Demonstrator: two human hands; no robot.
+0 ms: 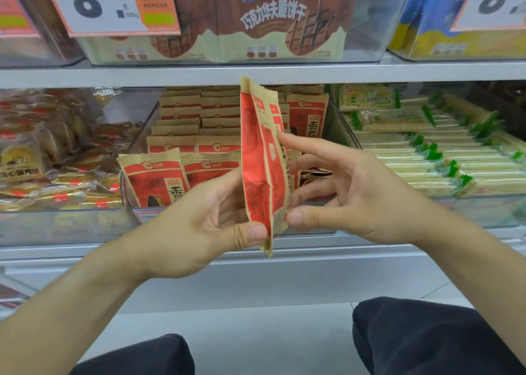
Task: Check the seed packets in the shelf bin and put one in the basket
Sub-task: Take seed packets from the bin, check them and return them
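Two hands are in view: left hand (199,226) and right hand (355,201). Between them are two red-and-tan seed packets (263,169), held upright and edge-on. Behind these, the clear shelf bin (338,130) holds packets of the same kind in two rows beside each other; the total cannot be counted, as most overlap. Above the bin, two price cards show: one (105,3) to its left, one (501,1) to its right.

Shop: price cards (108,4), stocked shelves (256,73)
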